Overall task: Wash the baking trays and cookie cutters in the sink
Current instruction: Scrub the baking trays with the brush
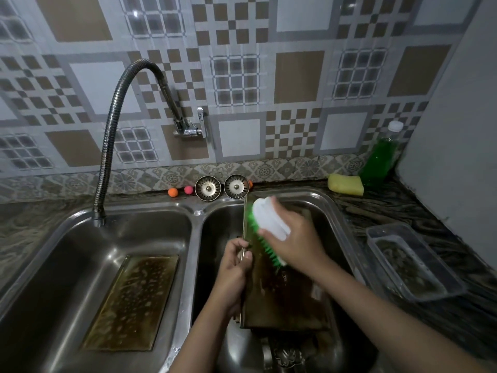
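- Head view, looking down on a stainless double sink [197, 211] set in a dark marbled worktop [403, 211], patterned tiles behind.
- Right basin: dark baking tray [285, 300] tilted up on its long edge, far end leaning toward the back rim of the basin.
- Left hand [234, 267] gripping the tray's left rim, fingers [242, 242] curled over the edge, thumb pinching against it.
- Right hand [295, 238] clasped over a white scrub brush [270, 220], fingers wrapped round its top; green bristles pressed against the tray's face.
- Left basin: second baking tray [131, 300] lying flat on the bottom, stained brown and dotted with suds or droplets.
- Flexible metal faucet [113, 130] arching from the wall mount, spout hanging over the back of the left basin.
- Two round sink strainers [208, 188] propped upright side by side on the back ledge, small orange and pink balls [173, 192] just beside them.
- Far right on the worktop: yellow sponge [345, 184] next to a clear bottle of green dish liquid [380, 157] with a white cap.
- Clear rectangular plastic container [414, 262] on the worktop just right of the sink.
- Cookie cutters: cannot tell from this view.
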Action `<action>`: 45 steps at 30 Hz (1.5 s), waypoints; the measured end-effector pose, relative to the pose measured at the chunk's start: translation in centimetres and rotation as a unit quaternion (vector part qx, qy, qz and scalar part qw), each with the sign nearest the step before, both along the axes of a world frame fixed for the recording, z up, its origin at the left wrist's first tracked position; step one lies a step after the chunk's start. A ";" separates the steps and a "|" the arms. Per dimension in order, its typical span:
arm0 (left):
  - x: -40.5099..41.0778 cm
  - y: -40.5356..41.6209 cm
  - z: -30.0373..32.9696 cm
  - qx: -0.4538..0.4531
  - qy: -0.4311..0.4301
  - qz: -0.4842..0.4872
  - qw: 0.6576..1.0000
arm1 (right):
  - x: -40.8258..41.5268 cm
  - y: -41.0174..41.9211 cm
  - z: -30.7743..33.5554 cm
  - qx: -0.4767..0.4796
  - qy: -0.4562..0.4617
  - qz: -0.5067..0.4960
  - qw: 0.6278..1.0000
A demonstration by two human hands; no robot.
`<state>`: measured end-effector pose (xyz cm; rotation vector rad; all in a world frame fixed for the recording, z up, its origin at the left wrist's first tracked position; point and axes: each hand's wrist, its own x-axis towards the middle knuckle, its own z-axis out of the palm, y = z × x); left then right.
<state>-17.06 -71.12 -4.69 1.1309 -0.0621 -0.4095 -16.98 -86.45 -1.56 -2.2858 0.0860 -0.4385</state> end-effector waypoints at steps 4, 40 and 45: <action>-0.9 0.0 -0.2 -0.008 -0.005 -0.042 0.999 | 2.4 -3.0 2.4 0.033 0.024 -0.110 0.993; 4.7 2.8 0.5 -0.008 0.002 0.091 0.996 | -4.0 -2.5 -5.4 0.177 0.065 -0.057 0.980; 4.0 0.6 0.2 0.133 -0.081 0.000 0.988 | -0.7 -2.2 -2.3 0.166 0.047 0.015 0.985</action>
